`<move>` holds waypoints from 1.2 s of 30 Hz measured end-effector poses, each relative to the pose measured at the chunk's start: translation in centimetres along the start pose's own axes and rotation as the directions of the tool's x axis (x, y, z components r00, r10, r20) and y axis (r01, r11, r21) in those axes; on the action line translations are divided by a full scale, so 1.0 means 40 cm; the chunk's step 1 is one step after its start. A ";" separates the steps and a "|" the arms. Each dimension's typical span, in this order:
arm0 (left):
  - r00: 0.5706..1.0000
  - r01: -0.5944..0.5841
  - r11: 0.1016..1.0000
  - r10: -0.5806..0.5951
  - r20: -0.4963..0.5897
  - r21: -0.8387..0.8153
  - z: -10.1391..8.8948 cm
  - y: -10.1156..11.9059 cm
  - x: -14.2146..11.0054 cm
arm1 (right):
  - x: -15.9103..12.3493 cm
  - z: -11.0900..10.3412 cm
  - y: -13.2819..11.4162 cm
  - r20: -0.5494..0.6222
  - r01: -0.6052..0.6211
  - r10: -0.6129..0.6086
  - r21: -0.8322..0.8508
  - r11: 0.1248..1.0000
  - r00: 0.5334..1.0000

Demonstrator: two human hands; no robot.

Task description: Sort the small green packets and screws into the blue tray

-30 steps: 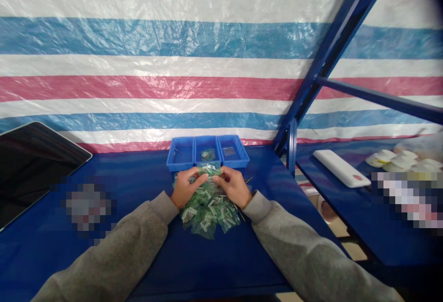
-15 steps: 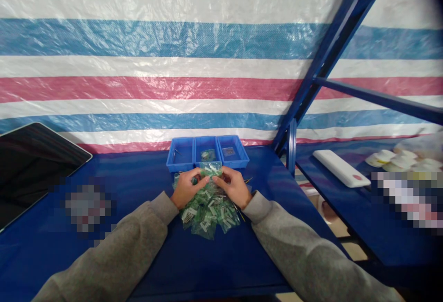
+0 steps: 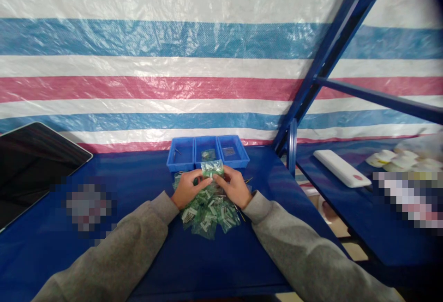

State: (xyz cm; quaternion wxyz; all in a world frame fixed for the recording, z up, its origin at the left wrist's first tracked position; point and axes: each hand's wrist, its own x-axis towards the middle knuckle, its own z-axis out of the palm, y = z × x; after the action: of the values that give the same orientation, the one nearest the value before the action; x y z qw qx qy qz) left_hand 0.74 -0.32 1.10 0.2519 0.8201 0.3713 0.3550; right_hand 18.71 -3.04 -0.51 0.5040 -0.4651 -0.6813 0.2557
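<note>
Two bare hands in grey sleeves (image 3: pixel 117 242) meet over a blue table (image 3: pixel 214 269), holding one small green-tinted plastic bag (image 3: pixel 212 168) between them. The left hand (image 3: pixel 189 186) pinches its left side between thumb and fingers; the right hand (image 3: pixel 236 185) pinches the right side likewise, with the thumb tips close together near the middle. The other fingers curl behind, so their exact position cannot be told.

Below and nearer the viewer lies a heap of similar packets (image 3: pixel 209 219), partly covered by the hands, with slim metallic-looking pieces showing inside. A thin yellow-ended rod (image 3: pixel 242 215) lies at its right edge.

Just beyond the hands, three blue bins stand side by side. The left bin (image 3: pixel 183 160) has a few thin pieces, the middle bin (image 3: pixel 206 141) a greenish packet, and the right bin (image 3: pixel 237 163) something small and flat. The held bag overlaps the middle bin's front wall in this view (whether they touch is unclear).

Far left is a dark screen (image 3: pixel 38 166). On the right, a slanting blue post (image 3: pixel 318 69) rises before a striped sheet (image 3: pixel 155 39); past it, a second table (image 3: pixel 363 223) carries a white oblong device (image 3: pixel 341 168) and rounded white objects (image 3: pixel 392 159).
</note>
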 end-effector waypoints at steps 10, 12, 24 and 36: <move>0.999 -0.031 1.000 0.031 0.029 -0.007 -0.003 -0.010 0.002 | -0.001 -0.004 -0.008 0.032 0.046 -0.045 -0.047 0.998 0.998; 0.998 -0.037 0.999 0.039 0.051 -0.032 -0.004 -0.008 0.001 | -0.001 -0.005 -0.010 0.037 0.044 -0.042 -0.046 0.998 0.998; 1.000 0.018 0.997 -0.017 0.020 -0.073 -0.001 -0.012 -0.001 | -0.002 -0.008 -0.012 0.058 0.037 -0.038 0.008 0.999 0.998; 1.000 0.011 0.998 -0.013 -0.018 -0.069 -0.001 -0.008 0.001 | -0.001 -0.011 -0.010 0.022 0.005 -0.006 0.019 1.000 1.000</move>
State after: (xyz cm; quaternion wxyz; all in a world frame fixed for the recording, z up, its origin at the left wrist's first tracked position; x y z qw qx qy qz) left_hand 0.58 -0.11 0.94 0.2786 0.8054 0.3661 0.3737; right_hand 18.96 -3.31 -0.06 0.5018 -0.4556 -0.6855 0.2659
